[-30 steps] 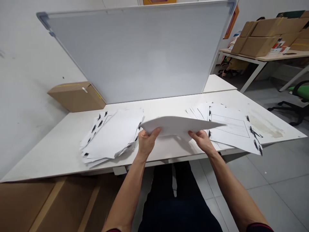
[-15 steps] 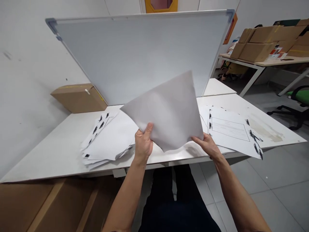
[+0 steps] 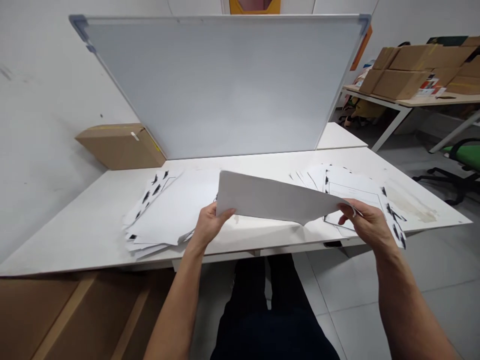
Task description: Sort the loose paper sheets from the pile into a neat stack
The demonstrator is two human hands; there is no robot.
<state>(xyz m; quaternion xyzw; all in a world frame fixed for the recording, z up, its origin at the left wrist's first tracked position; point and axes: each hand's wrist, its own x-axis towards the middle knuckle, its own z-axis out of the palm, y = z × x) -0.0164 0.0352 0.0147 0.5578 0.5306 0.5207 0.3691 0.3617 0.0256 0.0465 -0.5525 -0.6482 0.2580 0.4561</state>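
A sheet of paper is stretched between my two hands above the front of the white table, its plain side facing me. My left hand pinches its left edge, thumb on the near face. At the right end, my right hand grips the sheet's corner between thumb and fingers. To the left lies a loose pile of papers, mostly blank on top, with black marks along some edges. A second pile of printed sheets with black marks lies on the right, partly behind my right hand.
A large whiteboard stands upright at the back of the white table. Beside it on the left rests a cardboard box. Stacked cartons sit on another table at the right, near a green chair. More cardboard lies below at left.
The sheet has gone from raised and slanting to lower and nearly level, foreshortened. My right hand has moved right to its far corner; my left hand has shifted slightly left.
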